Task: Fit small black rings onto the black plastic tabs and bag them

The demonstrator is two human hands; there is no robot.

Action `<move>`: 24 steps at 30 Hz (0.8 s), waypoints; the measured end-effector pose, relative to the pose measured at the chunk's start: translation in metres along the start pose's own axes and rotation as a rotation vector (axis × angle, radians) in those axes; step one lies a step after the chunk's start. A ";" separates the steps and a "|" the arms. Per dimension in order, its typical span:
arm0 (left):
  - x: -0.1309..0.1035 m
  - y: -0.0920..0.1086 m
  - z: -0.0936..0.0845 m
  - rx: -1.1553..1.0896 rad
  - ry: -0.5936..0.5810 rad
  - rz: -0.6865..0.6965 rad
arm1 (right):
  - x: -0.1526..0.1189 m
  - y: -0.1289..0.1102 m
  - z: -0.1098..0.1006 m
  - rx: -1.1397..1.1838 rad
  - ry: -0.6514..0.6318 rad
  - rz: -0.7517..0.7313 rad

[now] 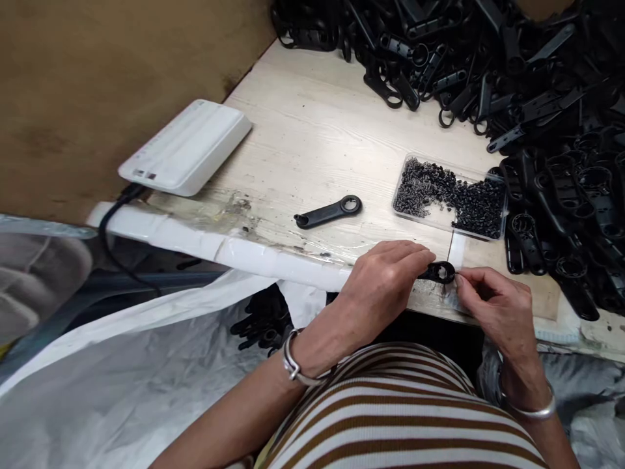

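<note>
Near the front edge of the table, my left hand [385,277] is closed over a black plastic lever with a ring end [443,272]; only the ring end shows past my fingers. My right hand [495,303] pinches thumb and forefinger together at the rim of that ring. Whatever those fingertips hold is too small to make out. Another black lever [328,212] of the same shape lies alone on the table, beyond my left hand. Behind my hands sits a clear plastic box [430,225] with many tiny black parts and small springs-like pieces in it.
A large heap of black levers [488,71] covers the back and right of the table [303,130]. A white device [188,146] with a black cable [105,225] stands at the left. More black parts [263,319] lie below the table's taped edge [273,257].
</note>
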State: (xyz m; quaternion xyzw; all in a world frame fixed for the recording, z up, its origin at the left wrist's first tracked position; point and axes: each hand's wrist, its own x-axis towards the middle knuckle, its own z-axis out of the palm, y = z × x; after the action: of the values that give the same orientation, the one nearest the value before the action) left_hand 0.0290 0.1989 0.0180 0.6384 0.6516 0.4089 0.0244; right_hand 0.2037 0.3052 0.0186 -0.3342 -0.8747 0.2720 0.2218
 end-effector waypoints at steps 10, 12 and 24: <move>-0.004 0.004 0.002 -0.016 -0.182 -0.086 | -0.002 -0.007 0.001 -0.069 0.009 -0.150; -0.006 0.006 0.006 -0.013 -0.192 -0.090 | -0.002 -0.009 0.002 -0.080 -0.007 -0.195; -0.008 0.005 0.014 0.030 -0.229 -0.093 | -0.001 -0.015 0.001 -0.357 -0.049 -0.402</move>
State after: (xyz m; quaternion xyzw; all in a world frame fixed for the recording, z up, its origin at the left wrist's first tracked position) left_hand 0.0421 0.1983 0.0073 0.6502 0.6795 0.3222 0.1082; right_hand 0.1970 0.2951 0.0269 -0.1809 -0.9628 0.0718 0.1877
